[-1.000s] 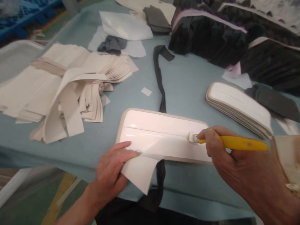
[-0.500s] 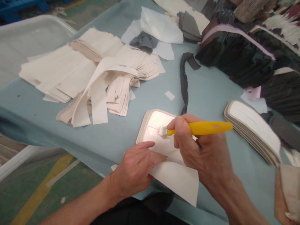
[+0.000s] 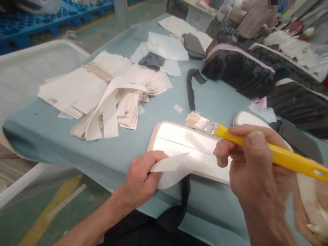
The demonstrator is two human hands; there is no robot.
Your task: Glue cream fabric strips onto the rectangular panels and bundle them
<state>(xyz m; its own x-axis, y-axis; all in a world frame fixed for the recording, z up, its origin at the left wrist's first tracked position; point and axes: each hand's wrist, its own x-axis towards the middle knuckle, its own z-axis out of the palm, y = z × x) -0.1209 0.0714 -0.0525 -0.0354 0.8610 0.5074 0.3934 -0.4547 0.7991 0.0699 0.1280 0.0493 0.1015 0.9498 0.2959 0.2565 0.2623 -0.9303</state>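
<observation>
In the head view, the person's left hand has its thumb and fingers pinched together on a thin, off-white, flexible sheet. Gripping just one end seems meant to control the sheet while the rest curls loosely over the near side of a flat, white-faced panel with rounded corners and a beige edge. That panel lies at the near side of a table covered in blue-green cloth, probably to keep it within reach of both hands.

The right hand is closed around a flat brush with a yellow handle and pale bristles. The brush is angled so that its bristles point toward the panel's far edge; they appear raised off it, likely to keep them clear of the sheet.

The right hand covers the panel's right end and part of a stack of similar rounded white panels. A narrow black fabric strip shows beyond the panel, and black material reappears on the near side; whether it is one piece cannot be told. A small white rectangular scrap lies beyond the panel. A spread pile of cream fabric pieces crowds the left, and gathered black fabric bundles line the far right.
</observation>
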